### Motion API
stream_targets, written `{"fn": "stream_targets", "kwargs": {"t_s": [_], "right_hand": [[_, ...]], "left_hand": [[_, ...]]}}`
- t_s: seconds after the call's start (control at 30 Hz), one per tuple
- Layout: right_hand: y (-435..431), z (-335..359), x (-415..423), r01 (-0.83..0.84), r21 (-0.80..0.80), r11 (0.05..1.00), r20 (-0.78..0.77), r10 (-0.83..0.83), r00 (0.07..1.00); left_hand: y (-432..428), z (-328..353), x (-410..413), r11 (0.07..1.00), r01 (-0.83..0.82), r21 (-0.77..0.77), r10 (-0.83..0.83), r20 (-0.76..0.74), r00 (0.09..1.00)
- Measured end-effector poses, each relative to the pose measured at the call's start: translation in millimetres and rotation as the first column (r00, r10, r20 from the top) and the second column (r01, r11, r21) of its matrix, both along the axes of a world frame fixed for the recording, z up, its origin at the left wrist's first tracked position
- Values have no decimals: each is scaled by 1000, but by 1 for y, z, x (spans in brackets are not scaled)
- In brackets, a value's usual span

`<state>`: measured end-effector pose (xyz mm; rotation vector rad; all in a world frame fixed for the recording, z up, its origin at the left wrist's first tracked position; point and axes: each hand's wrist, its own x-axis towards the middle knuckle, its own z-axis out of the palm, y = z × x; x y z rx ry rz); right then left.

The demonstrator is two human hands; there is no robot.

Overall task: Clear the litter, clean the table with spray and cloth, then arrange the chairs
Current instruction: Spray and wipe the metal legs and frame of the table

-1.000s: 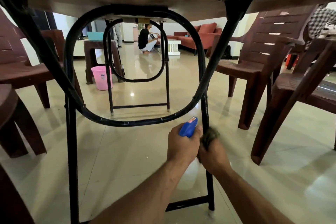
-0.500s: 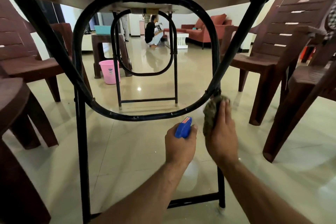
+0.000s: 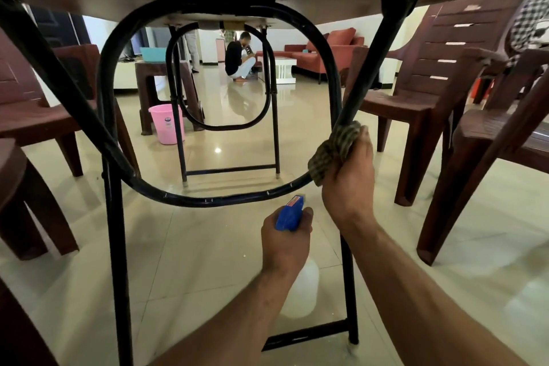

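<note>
Cloth [image 3: 334, 150], checked and bunched, is wrapped on the black table frame [image 3: 208, 200] where the slanted brace meets the loop, grasped there by the right hand [image 3: 352, 180]. Just below, the left hand [image 3: 286, 242] grips the blue-headed spray bottle [image 3: 289, 214]. Brown plastic chairs [image 3: 421, 68] stand either side; a pink bucket [image 3: 166, 123] sits well beyond.

L hand [image 3: 285, 242] curled in a grip – R hand [image 3: 349, 184] raised higher, fingers seemingly clenched.

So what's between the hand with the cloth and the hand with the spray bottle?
In the head view, only bare floor tile shows between the right hand, gripping the cloth on the table frame, and the left hand, holding the spray bottle.
</note>
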<state>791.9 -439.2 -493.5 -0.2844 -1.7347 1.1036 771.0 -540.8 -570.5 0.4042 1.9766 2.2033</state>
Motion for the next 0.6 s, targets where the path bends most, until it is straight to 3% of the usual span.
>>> {"fn": "stream_targets", "kwargs": {"t_s": [0.03, 0.1, 0.13, 0.2, 0.23, 0.27, 0.33, 0.4, 0.47, 0.53, 0.6], "right_hand": [[-3, 7, 1, 3, 32, 999, -67, -1, 998], [0, 5, 0, 63, 137, 988, -24, -60, 998], [6, -3, -3, 89, 180, 980, 82, -105, 991], [15, -22, -5, 195, 305, 932, 370, -305, 878], [18, -27, -5, 218, 306, 927, 431, -339, 836], [15, -26, -6, 205, 236, 950, 386, -285, 877], [2, -14, -8, 98, 1, 995, 101, -98, 990], [-6, 6, -13, 205, -4, 979, -25, -205, 978], [-1, 12, -18, 276, 92, 957, -8, -276, 961], [13, -5, -15, 183, 211, 960, 118, -211, 970], [26, -41, -7, 171, 408, 897, 410, -347, 843]], "left_hand": [[0, -1, 1, 1000, 1, 2, -1, 1, 1000], [0, -4, 0, 1000, -4, -9, 4, -3, 1000], [0, -5, -1, 1000, -7, -13, 7, -6, 1000], [0, -8, -2, 1000, -14, -27, 13, -15, 1000], [0, -10, -3, 999, -19, -33, 19, -14, 1000], [1, -13, -3, 999, -21, -28, 21, -11, 1000], [3, -16, -1, 1000, -8, -8, 8, 2, 1000], [4, -19, 0, 1000, 6, -2, -6, -3, 1000], [4, -20, 1, 1000, 8, -11, -9, -11, 1000], [5, -19, -1, 999, 4, -35, -4, -19, 1000], [5, -19, -5, 997, -14, -70, 13, -25, 1000]]}}
